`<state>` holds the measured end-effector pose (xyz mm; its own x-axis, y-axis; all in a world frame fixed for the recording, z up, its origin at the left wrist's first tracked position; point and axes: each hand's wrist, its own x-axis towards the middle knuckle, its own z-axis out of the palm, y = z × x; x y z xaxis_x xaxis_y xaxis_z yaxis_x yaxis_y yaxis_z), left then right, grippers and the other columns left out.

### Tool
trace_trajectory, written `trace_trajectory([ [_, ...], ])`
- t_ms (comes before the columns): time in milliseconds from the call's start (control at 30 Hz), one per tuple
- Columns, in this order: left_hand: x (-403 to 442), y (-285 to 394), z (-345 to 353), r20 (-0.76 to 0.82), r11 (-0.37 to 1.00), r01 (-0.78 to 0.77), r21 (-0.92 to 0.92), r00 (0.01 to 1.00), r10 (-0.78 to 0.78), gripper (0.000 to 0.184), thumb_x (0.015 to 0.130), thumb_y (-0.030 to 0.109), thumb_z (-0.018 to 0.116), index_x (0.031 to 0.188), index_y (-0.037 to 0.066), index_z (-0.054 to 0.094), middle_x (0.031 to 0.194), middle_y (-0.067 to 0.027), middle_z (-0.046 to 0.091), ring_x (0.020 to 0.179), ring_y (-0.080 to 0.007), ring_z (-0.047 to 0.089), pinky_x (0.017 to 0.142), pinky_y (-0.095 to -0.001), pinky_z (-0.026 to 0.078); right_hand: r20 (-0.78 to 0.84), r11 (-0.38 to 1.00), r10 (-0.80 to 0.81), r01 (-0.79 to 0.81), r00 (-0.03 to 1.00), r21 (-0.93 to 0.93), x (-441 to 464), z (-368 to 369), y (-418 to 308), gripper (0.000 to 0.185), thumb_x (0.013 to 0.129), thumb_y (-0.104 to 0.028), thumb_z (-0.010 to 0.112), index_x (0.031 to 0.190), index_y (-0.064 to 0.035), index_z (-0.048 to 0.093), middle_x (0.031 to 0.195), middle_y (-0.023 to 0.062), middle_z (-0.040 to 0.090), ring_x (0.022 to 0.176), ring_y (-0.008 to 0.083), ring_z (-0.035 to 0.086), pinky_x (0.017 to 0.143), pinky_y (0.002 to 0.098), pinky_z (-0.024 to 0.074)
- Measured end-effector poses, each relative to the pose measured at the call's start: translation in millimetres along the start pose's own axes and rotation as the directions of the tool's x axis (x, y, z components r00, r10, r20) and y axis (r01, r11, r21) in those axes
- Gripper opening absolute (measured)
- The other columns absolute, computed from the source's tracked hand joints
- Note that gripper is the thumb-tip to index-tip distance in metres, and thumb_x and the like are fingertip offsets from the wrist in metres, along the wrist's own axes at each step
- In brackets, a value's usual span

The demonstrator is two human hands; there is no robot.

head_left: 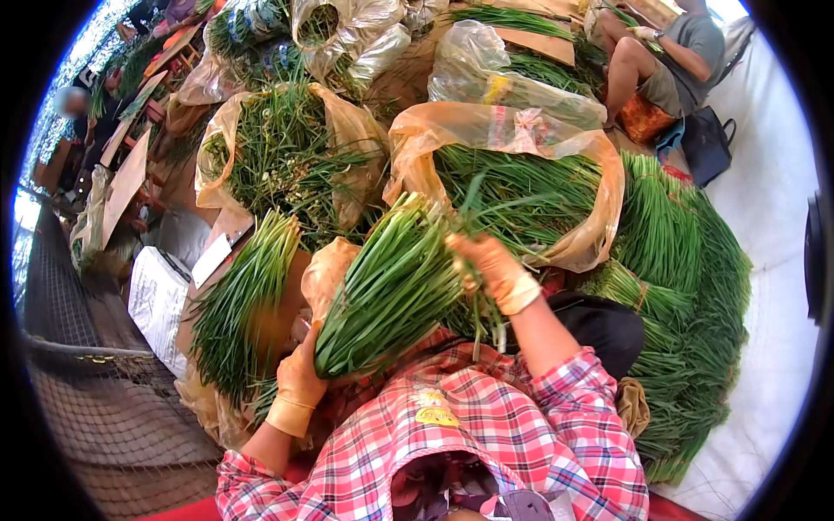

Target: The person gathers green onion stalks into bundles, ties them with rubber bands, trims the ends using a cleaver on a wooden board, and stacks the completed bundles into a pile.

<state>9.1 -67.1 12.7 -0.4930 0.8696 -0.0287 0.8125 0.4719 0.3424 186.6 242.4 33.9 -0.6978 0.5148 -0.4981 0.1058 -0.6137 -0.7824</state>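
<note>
A thick bunch of long green leaves [391, 282] is held in front of my chest, its pale ends pointing up. My gloved left hand [304, 373] grips the bunch at its lower left side. At the bunch's right edge, my gloved right hand [491, 265] has its fingers closed on some loose leaves, with a few stalks hanging below it. Another green bunch [248, 304] lies to the left on a board. Beyond my hands, an orange-rimmed plastic bag [599, 204] holds many loose green leaves.
A second open bag [352, 148] of tangled leaves stands at the upper left. Stacked green bunches [669, 252] lie on my right beside a white sheet [773, 217]. A seated person [686, 56] is at the upper right. Netting [113, 425] is at the lower left.
</note>
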Motion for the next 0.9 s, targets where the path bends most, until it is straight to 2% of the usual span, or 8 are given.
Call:
trace_trajectory([
  [33, -1.2, 0.0, 0.1, -0.001, 1.000, -0.003, 0.002, 1.000, 0.003, 0.086, 0.063, 0.010, 0.071, 0.139, 0.018, 0.031, 0.081, -0.0169, 0.060, 0.075, -0.0383, 0.060, 0.065, -0.0467, 0.047, 0.029, 0.988, -0.104, 0.107, 0.994, -0.115, 25.4, -7.2, 27.1, 0.035, 0.074, -0.035, 0.075, 0.090, -0.0062, 0.064, 0.063, -0.0032, 0.052, 0.049, 0.0062, 0.043, 0.043, 0.0201, 0.0355],
  [133, -2.5, -0.5, 0.4, 0.042, 0.997, 0.030, 0.066, 0.999, -0.033, 0.086, 0.063, 0.010, 0.071, 0.139, 0.018, 0.031, 0.080, -0.0162, 0.059, 0.073, -0.0383, 0.060, 0.063, -0.0471, 0.046, 0.009, 0.988, -0.032, 0.033, 0.999, -0.151, 37.5, -5.7, 30.4, 0.034, 0.075, -0.033, 0.075, 0.089, -0.0046, 0.063, 0.065, -0.0009, 0.054, 0.051, 0.0071, 0.045, 0.044, 0.0210, 0.0358],
  [200, -1.3, 0.1, -1.9, 0.004, 0.999, -0.037, 0.031, 0.999, 0.037, 0.088, 0.062, 0.010, 0.072, 0.140, 0.018, 0.030, 0.081, -0.0164, 0.060, 0.072, -0.0379, 0.060, 0.063, -0.0466, 0.046, -0.018, 0.909, 0.107, -0.105, 0.994, -0.404, 39.5, -1.0, 25.6, 0.034, 0.076, -0.028, 0.075, 0.094, -0.0030, 0.061, 0.067, -0.0001, 0.055, 0.053, 0.0074, 0.047, 0.044, 0.0211, 0.0362],
  [367, 0.2, 0.7, -3.2, 0.029, 0.998, -0.043, 0.049, 0.999, 0.041, 0.089, 0.062, 0.010, 0.073, 0.140, 0.017, 0.030, 0.081, -0.0162, 0.060, 0.072, -0.0377, 0.060, 0.062, -0.0459, 0.047, 0.060, 0.980, -0.041, 0.052, 0.997, -0.193, 51.5, 2.6, 39.4, 0.044, 0.074, -0.021, 0.074, 0.108, 0.0001, 0.055, 0.076, 0.0034, 0.060, 0.056, 0.0080, 0.050, 0.044, 0.0203, 0.0376],
  [633, 1.4, -1.9, -1.7, 0.047, 0.997, -0.017, 0.070, 0.999, 0.014, 0.089, 0.062, 0.015, 0.075, 0.139, 0.017, 0.031, 0.083, -0.0152, 0.060, 0.073, -0.0369, 0.060, 0.063, -0.0455, 0.047, -0.136, 0.898, -0.079, 0.012, 0.988, -0.440, 68.9, 9.7, 39.4, 0.032, 0.079, -0.018, 0.065, 0.104, 0.0011, 0.059, 0.074, 0.0034, 0.058, 0.050, 0.0092, 0.048, 0.041, 0.0213, 0.0368],
  [767, -2.9, -10.5, 0.2, 0.112, 0.998, 0.057, 0.029, 0.992, -0.060, 0.090, 0.061, 0.018, 0.077, 0.139, 0.018, 0.032, 0.088, -0.0143, 0.061, 0.080, -0.0354, 0.061, 0.067, -0.0444, 0.048, -0.493, 0.909, -0.191, 0.343, 0.848, 0.238, 76.7, -71.2, 29.4, 0.023, 0.081, -0.019, 0.066, 0.096, -0.0032, 0.060, 0.071, 0.0013, 0.055, 0.054, 0.0091, 0.048, 0.048, 0.0255, 0.0410],
  [833, -4.0, -14.0, 3.2, 0.067, 0.999, 0.034, 0.001, 0.997, -0.034, 0.090, 0.060, 0.017, 0.077, 0.139, 0.018, 0.032, 0.088, -0.0146, 0.060, 0.080, -0.0353, 0.061, 0.067, -0.0444, 0.048, -0.431, 0.869, -0.247, 0.395, 0.868, 0.299, 63.1, -107.3, 5.6, 0.023, 0.082, -0.019, 0.066, 0.097, -0.0034, 0.060, 0.077, 0.0036, 0.060, 0.062, 0.0104, 0.054, 0.051, 0.0266, 0.0433],
  [900, -2.6, -11.4, 2.5, 0.055, 1.000, 0.020, -0.009, 0.998, -0.020, 0.090, 0.060, 0.016, 0.076, 0.139, 0.018, 0.032, 0.087, -0.0148, 0.060, 0.079, -0.0355, 0.061, 0.067, -0.0444, 0.048, -0.298, 0.948, -0.252, 0.297, 0.921, 0.118, 45.8, -97.8, -17.4, 0.023, 0.081, -0.021, 0.068, 0.096, -0.0041, 0.061, 0.085, 0.0072, 0.064, 0.070, 0.0120, 0.060, 0.052, 0.0249, 0.0446],
])
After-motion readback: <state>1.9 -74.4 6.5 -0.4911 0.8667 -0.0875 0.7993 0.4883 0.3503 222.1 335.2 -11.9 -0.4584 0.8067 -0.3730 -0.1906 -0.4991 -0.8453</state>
